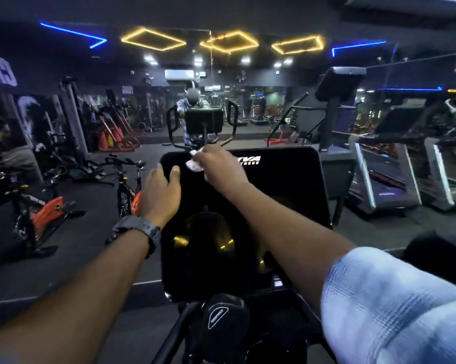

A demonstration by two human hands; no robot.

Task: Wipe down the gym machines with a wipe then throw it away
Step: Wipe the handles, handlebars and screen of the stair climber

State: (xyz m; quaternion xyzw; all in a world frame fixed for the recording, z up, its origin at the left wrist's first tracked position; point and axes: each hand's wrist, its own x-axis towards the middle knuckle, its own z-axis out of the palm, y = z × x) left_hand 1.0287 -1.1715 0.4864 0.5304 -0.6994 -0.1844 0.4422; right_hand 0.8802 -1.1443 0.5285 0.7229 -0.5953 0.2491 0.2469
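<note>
From the head camera, a big black screen (245, 219) of a gym machine stands right in front of the person. The right hand (219, 164) is near the top edge of the screen, and its fingers are curled tight around a white wipe (194, 165). The wipe is bunched up and touches the screen near the top left corner, just beside some white letters (248, 160). The left hand (160, 195) grips the left side of the screen, with the thumb on the front and the fingers around the edge. A dark watch (140, 231) sits on the left wrist. The right arm has a light blue sleeve (395, 308). Below the screen is a round black knob (221, 319). Orange and black bikes (43, 206) stand on the floor to the left. Treadmills (395, 177) stand to the right. Yellow lights (153, 39) glow on the dark ceiling.
</note>
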